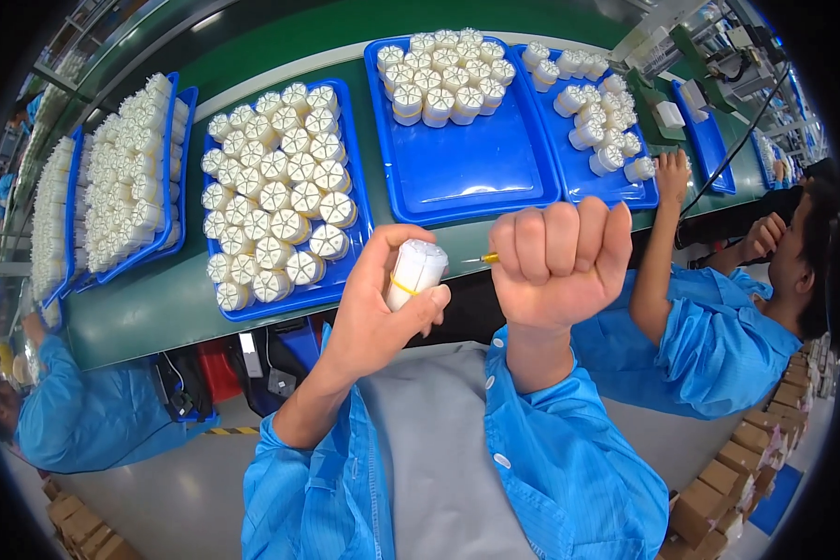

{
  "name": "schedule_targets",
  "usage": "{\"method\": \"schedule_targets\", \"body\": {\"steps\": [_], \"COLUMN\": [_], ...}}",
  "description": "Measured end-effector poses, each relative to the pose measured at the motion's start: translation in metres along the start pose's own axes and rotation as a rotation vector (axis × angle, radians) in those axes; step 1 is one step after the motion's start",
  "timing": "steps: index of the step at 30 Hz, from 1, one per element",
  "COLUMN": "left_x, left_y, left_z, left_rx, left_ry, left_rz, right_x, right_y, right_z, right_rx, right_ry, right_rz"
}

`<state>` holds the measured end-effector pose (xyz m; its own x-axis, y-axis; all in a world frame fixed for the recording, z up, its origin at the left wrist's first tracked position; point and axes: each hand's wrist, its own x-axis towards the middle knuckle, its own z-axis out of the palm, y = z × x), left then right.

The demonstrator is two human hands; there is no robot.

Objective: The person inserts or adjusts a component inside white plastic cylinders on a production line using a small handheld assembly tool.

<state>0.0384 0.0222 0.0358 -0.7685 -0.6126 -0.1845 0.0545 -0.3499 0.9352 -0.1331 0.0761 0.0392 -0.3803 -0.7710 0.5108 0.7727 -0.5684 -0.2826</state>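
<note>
My left hand [359, 313] is closed around a short white cylindrical bundle [414, 274] with a yellow band about its lower part. The bundle stands nearly upright between thumb and fingers, its segmented end up. To its right, my right hand [560, 271] is raised in a fist around a thin yellow tool [489, 259]. Only a short yellow piece with a narrow tip shows, pointing left at the bundle and apart from it. The rest of the tool is hidden in the fist, so I cannot tell its exact kind.
Blue trays stand along the green bench [112, 327]: a full left tray [364, 201] of similar bundles, a partly filled middle tray [457, 177] and a right tray [569, 168]. A co-worker's hand [672, 175] is at the right tray; another person [93, 401] sits left. A black cable [742, 140] hangs right.
</note>
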Motion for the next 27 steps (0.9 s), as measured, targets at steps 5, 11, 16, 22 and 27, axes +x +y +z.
{"method": "schedule_targets", "body": {"steps": [5,11,16,22,27], "left_x": [-0.001,0.000,0.001,-0.004,-0.004], "left_y": [-0.004,-0.011,-0.017,-0.012,-0.011], "left_z": [0.003,0.003,0.004,0.001,0.003], "left_rx": [0.079,0.205,0.322,0.308,0.364], "left_ry": [0.009,0.029,0.096,0.092,0.131], "left_rz": [0.029,0.081,0.107,0.100,0.146], "right_x": [-0.005,-0.008,-0.011,-0.008,-0.008], "right_y": [0.010,0.017,0.016,0.009,0.013], "right_z": [0.008,0.009,0.001,0.006,0.007], "right_rx": [-0.058,-0.173,-0.078,-0.062,-0.081], "right_ry": [-0.121,-0.076,0.036,-0.047,-0.139], "right_rz": [-0.070,-0.021,0.098,0.046,-0.022]}}
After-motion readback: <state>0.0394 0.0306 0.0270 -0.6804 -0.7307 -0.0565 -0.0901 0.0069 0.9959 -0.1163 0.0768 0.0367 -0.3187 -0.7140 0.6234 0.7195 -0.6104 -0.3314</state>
